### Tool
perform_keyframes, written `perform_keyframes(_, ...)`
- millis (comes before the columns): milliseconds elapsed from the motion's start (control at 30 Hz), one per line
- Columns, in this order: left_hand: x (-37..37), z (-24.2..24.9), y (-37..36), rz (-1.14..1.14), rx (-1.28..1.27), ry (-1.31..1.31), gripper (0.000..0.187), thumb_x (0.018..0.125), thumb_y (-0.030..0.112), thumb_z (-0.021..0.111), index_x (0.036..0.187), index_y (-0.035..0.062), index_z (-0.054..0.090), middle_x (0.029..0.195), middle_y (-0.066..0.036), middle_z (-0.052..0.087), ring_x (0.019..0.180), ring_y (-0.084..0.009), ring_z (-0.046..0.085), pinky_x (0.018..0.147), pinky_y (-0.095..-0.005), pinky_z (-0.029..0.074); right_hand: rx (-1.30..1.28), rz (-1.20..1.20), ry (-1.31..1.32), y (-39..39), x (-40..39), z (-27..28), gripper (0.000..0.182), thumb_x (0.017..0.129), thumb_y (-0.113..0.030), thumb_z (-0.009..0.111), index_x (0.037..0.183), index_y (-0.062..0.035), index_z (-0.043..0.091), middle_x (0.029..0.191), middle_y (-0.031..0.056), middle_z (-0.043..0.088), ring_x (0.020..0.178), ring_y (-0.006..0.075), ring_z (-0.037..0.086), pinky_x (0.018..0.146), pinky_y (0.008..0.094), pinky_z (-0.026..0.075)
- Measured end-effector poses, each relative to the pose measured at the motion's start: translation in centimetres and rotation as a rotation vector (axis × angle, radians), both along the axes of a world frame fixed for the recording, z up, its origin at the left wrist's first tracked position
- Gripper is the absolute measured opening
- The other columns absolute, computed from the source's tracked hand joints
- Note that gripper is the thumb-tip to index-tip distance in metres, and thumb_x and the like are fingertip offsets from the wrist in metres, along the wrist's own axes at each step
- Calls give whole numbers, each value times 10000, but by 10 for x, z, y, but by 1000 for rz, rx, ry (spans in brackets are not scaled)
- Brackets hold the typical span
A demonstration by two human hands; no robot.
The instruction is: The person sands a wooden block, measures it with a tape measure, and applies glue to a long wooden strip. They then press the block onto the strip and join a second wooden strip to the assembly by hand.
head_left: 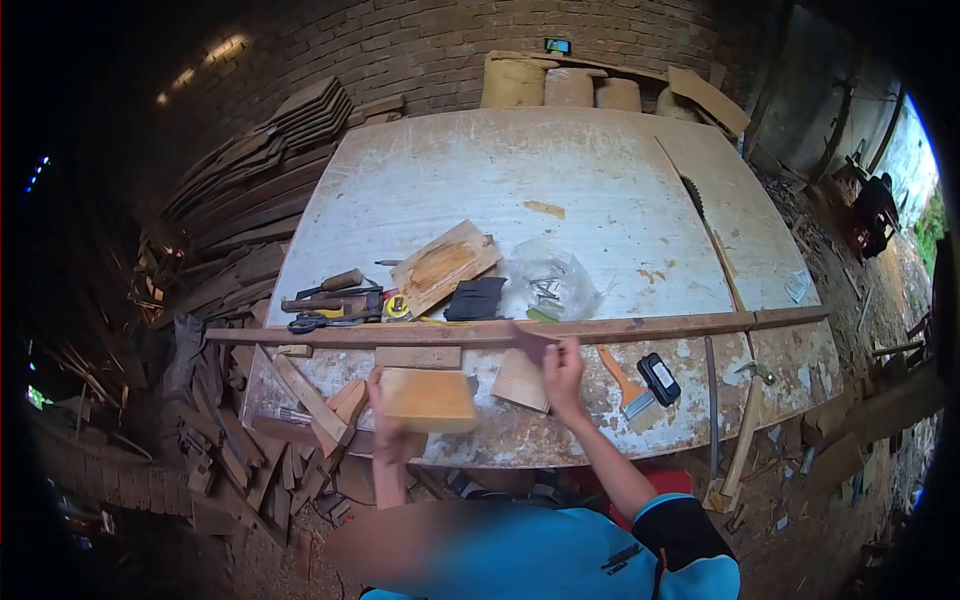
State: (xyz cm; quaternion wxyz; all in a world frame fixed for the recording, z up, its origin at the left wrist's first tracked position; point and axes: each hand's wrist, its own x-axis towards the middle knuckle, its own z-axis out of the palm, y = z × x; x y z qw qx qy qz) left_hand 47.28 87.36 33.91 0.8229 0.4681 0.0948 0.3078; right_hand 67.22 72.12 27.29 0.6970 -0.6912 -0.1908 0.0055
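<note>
My left hand (388,420) grips the left end of a pale wooden block (430,400), raised over the near edge of the worktable. A thin, dark reddish-brown sheet that looks like sandpaper (534,342) is pinched in my right hand (564,376), a little to the block's right. Below that sheet lies a light wooden board (518,382). To the right of my right hand are a brush with an orange handle (622,372) and a black box-like item (658,378). The fingertips of my left hand are partly hidden by the block.
A long wooden rail (640,327) crosses the worktable (480,160). Beyond it sit a tape measure (397,306), scissors (308,325), a black cloth-like piece (474,299) and a plastic bag (550,275). A saw blade (692,197) protrudes at right; a hammer (745,425) lies near the edge.
</note>
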Motion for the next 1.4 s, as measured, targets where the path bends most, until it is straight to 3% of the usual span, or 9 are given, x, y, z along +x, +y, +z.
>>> perform_keyframes(167,76,-23,-44,14,693,247,924,531,212,864,1239,29,299,1189,-112,437,1084,-230,487,921,-332,420,66,188,-29,-42,4,19,131,839,-97,540,903,3,484,1000,129,628,919,210,601,796,327,462)
perform_keyframes(333,111,-61,-58,40,760,271,860,551,234,852,1182,-2,318,1158,-144,460,1075,-240,501,916,-358,419,28,517,69,-50,5,-9,401,790,-139,611,1156,-41,479,1355,168,405,1261,271,383,1025,357,306)
perform_keyframes(500,97,-48,-49,11,968,470,866,529,263,848,1178,-1,339,1130,-192,491,1052,-277,525,896,-369,431,-645,629,-491,-55,20,1,752,695,-326,655,1367,-157,362,1446,177,254,1341,399,187,1078,486,185)
perform_keyframes(900,82,-42,-65,117,909,552,828,540,315,843,1175,13,405,1030,-204,603,968,-316,607,821,-390,480,-677,835,-761,-56,-7,39,839,807,-553,523,1352,41,289,1415,253,254,1332,370,223,1099,426,169)
perform_keyframes(1033,93,-28,-66,89,943,603,757,538,311,828,1120,7,451,1010,-240,598,960,-376,592,798,-408,482,-636,726,-398,-45,30,13,857,831,-571,476,1387,29,221,1436,244,216,1344,360,199,1104,414,163)
perform_keyframes(1167,103,-16,-65,54,992,678,767,535,298,795,1151,5,442,1002,-240,591,944,-405,574,794,-429,471,-572,871,-548,-62,-7,57,807,866,-573,406,1396,8,224,1441,243,204,1361,340,164,1110,386,134)
perform_keyframes(1200,100,-17,-70,110,1059,625,729,540,299,787,1138,22,474,981,-218,598,922,-391,584,793,-427,472,-496,850,-528,-65,10,20,783,887,-575,356,1399,2,220,1450,224,199,1365,331,157,1110,379,128)
perform_keyframes(1300,100,-6,-84,296,1198,455,604,539,248,793,1045,30,546,934,-183,612,880,-332,613,745,-381,499,-250,821,70,-74,28,-1,780,907,-590,248,1430,-23,133,1489,146,147,1382,265,115,1115,355,78)
perform_keyframes(1400,103,-3,-82,324,1256,608,508,531,330,806,888,34,600,883,-151,596,817,-294,618,687,-370,500,-27,817,210,-74,14,-9,765,917,-576,224,1434,-26,104,1501,119,105,1387,235,79,1115,333,39)
